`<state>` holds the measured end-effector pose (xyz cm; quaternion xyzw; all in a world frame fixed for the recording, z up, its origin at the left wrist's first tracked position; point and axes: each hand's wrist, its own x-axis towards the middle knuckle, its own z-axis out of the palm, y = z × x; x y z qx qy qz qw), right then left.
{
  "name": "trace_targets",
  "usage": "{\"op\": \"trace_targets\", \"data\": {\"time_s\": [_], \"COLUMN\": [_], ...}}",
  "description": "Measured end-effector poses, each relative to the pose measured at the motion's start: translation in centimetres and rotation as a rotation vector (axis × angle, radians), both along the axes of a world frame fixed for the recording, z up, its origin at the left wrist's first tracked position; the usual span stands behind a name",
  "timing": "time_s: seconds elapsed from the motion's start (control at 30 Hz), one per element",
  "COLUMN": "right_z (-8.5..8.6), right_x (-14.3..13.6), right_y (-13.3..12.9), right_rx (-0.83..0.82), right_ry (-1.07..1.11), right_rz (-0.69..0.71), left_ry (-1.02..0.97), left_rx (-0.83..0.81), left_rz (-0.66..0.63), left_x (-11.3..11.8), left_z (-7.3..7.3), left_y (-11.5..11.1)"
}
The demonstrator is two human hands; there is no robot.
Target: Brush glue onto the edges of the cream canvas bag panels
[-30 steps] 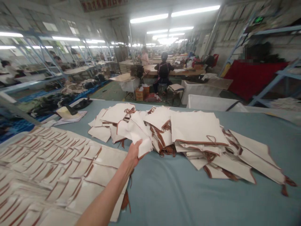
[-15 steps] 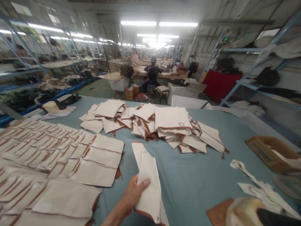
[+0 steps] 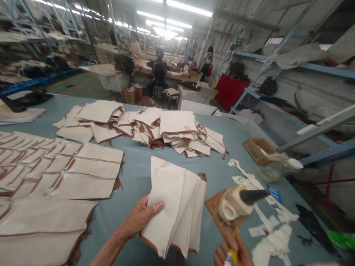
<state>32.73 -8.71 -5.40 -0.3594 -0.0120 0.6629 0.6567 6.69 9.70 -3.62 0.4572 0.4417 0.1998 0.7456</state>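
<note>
Broadly, a long table covered in smooth grey-blue cloth fills the view. Along its left side lie overlapping rows of laid-out bags, flat cream canvas rectangles edged in brown trim. Farther back sits a loose heap of bags of the same make, with brown straps trailing out. At the right edge are a small cardboard box and scattered white paper strips. Near the front, held just above the table, is a folded cream bag, soft and creased into lengthwise pleats, brown piping along its lower edge. The left hand is closed around its left edge, thumb on top. The right hand is wrapped round a yellow handle of a brush with a cream-caked head, over a brown board.
</note>
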Motion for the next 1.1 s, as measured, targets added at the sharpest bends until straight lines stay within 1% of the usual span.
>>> {"op": "trace_targets", "data": {"time_s": [0.03,0.1,0.17,0.2,0.23,0.3,0.37,0.43,0.53,0.6,0.67,0.73,0.8,0.83,0.9,0.93,0.97,1.03,1.07,1.1], "right_z": [0.2,0.4,0.5,0.6,0.6,0.8,1.0,1.3,1.5,1.7,2.0,2.9,4.4,5.2,6.9,7.5,7.9,7.9,7.5,7.1], "right_x": [-0.4,-1.6,-3.0,-3.6,-4.2,-4.9,-5.2,-5.1,-4.8,-4.8,-4.8,-4.9,-4.9,-4.9,-5.1,-5.3,-5.5,-6.0,-6.3,-6.6], "right_y": [0.0,-0.1,-0.1,-0.2,-0.2,-0.3,-0.1,0.3,1.1,1.6,2.2,2.9,4.1,4.9,6.7,7.6,8.4,9.5,9.8,9.7], "right_rx": [0.011,0.001,-0.049,-0.083,-0.117,-0.177,-0.213,-0.218,-0.153,-0.083,-0.006,0.108,0.293,0.406,0.633,0.706,0.74,0.72,0.669,0.604], "right_ry": [-0.007,-0.021,-0.025,-0.027,-0.033,-0.063,-0.125,-0.218,-0.403,-0.56,-0.758,-1.02,-1.346,-1.515,-1.822,-1.92,-1.982,-2.022,-2.0,-1.953], "right_rz": [-0.011,-0.063,-0.107,-0.112,-0.112,-0.113,-0.139,-0.194,-0.28,-0.309,-0.311,-0.302,-0.304,-0.312,-0.274,-0.229,-0.169,-0.057,-0.019,0.003], "left_ry": [0.11,0.256,0.41,0.476,0.533,0.609,0.628,0.587,0.441,0.338,0.258,0.2,0.176,0.184,0.21,0.212,0.202,0.157,0.13,0.112], "left_rx": [0.028,0.031,0.048,0.062,0.08,0.121,0.149,0.142,0.095,0.109,0.158,0.218,0.336,0.442,0.629,0.685,0.703,0.665,0.631,0.605], "left_rz": [0.038,0.106,0.186,0.225,0.262,0.314,0.324,0.283,0.173,0.103,0.015,-0.087,-0.241,-0.353,-0.541,-0.602,-0.632,-0.638,-0.607,-0.548], "left_x": [-0.3,-0.9,-1.5,-1.7,-2.0,-2.4,-2.5,-2.2,-1.3,-0.6,-0.1,0.3,0.7,1.0,1.5,1.8,2.0,1.8,1.4,0.8], "left_z": [-1.7,-5.0,-7.6,-8.5,-9.0,-9.0,-8.1,-6.7,-4.2,-2.2,0.0,2.3,4.6,5.6,7.6,8.4,9.1,10.0,10.3,10.4], "left_y": [-0.3,-1.0,-1.7,-2.0,-2.2,-2.5,-2.6,-2.6,-2.6,-2.6,-2.3,-2.1,-2.0,-2.1,-2.4,-2.5,-2.6,-2.6,-2.5,-2.3]}}
